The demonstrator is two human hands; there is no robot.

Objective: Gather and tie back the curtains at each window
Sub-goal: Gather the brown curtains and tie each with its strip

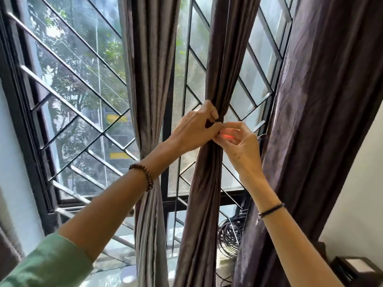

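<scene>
Green sleeve (47, 264) nearest; raised left grip (194, 129) clamped round the vertical gathered curtain (207, 183), right grip (238, 146) pinching it alongside.

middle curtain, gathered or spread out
Gathered: the middle curtain is cinched into a narrow bundle where the left hand grips it and the right hand pinches it. Tied or not: cannot tell.

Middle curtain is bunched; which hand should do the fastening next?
Right, likely. The right hand pinches at the waist of the middle curtain, its fingers placed for fine work; the left hand grips the bunch and is needed to hold it.
</scene>
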